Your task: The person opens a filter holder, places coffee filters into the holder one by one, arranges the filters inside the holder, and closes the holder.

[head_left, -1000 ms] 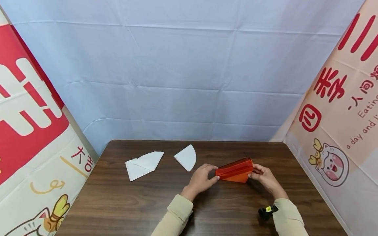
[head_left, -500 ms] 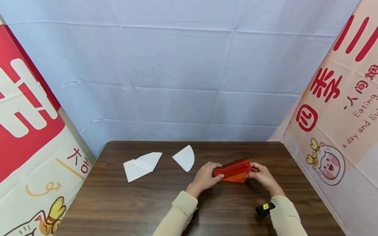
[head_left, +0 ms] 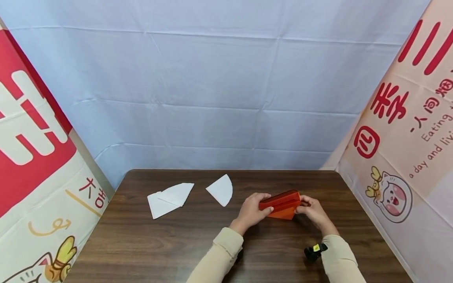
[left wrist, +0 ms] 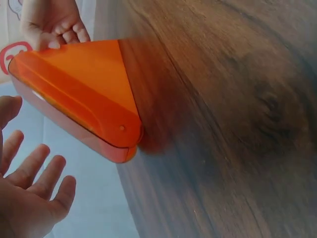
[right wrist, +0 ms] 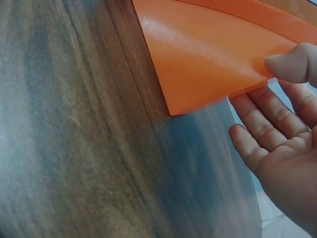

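A translucent orange plastic holder [head_left: 283,202], wedge-shaped with a folded slot along its top, stands on the table in the head view. My right hand [head_left: 315,212] pinches its right corner; in the right wrist view the thumb [right wrist: 292,64] lies on the ribbed orange face with fingers beneath. My left hand [head_left: 252,210] is at the holder's left end, thumb in front and fingers behind. In the left wrist view the left hand [left wrist: 29,193] has loosely spread fingers with a visible gap from the holder [left wrist: 84,94].
Two white papers lie on the dark wooden table [head_left: 170,243]: a folded one [head_left: 171,199] at left and a fan-shaped one [head_left: 221,190] near the middle. A pale blue cloth [head_left: 212,78] hangs behind, with printed cloths [head_left: 393,196] at both sides.
The left hand has slid rightward along the holder's left end, covering more of it. The right hand keeps its pinch. The whole view has shifted slightly.
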The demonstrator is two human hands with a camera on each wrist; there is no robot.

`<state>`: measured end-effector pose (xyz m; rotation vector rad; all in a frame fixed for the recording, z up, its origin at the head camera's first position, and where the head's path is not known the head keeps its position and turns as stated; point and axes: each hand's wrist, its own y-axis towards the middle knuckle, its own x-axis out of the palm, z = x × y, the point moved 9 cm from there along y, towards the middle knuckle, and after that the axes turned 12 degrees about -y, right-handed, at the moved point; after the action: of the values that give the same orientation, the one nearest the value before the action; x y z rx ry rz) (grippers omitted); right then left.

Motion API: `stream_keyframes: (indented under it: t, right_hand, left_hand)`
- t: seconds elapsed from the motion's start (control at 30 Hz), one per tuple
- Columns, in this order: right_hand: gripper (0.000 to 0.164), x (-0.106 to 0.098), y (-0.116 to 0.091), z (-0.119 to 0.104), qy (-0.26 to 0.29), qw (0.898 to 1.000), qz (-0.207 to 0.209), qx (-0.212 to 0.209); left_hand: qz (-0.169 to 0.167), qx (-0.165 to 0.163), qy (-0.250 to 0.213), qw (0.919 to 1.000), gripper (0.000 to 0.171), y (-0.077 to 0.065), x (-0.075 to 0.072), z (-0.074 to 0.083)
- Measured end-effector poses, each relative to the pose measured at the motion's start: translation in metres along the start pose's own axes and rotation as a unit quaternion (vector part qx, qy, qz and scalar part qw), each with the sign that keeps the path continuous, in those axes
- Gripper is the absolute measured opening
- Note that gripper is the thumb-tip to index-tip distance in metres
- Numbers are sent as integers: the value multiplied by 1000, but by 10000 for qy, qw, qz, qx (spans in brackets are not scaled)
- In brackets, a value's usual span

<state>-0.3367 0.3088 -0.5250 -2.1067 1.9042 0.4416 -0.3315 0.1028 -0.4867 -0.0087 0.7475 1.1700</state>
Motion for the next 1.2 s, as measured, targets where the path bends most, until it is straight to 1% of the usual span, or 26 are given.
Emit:
stream_keyframes:
  t: [0.17,0.3,0.4,0.67,0.8,0.93,1.03,1.2]
  right_hand:
    - [29,0,0,0,-45,9998,153,-90]
    - [31,0,0,2,-113,9998,187,-40]
    - [32,0,0,2,-151,9996,221,9]
    - [33,-1,0,3,-68,9995,281,144]
    - [33,-1,-1,2,-51,9995,299,119]
    - [33,-1,0,3,-107,9993,330,137]
    - [32,-2,0,4,-123,9992,347,159]
    - [32,-1,-1,4,-54,9992,357,192]
  left_hand:
    - [69,130,263,9995,40,6,5,9]
    - [116,291,478,9984,41,9,10,13]
    - [101,305,533,9981,42,10,15,13]
    - [64,118,385,9992,44,12,21,9]
    - [-15,49,424,9991,43,12,24,7]
    - [-92,-42,609,9981,47,15,27,6]
    - [-135,-124,853,9962,50,19,30,6]
    - [-227,-218,1219,9920,50,23,35,6]
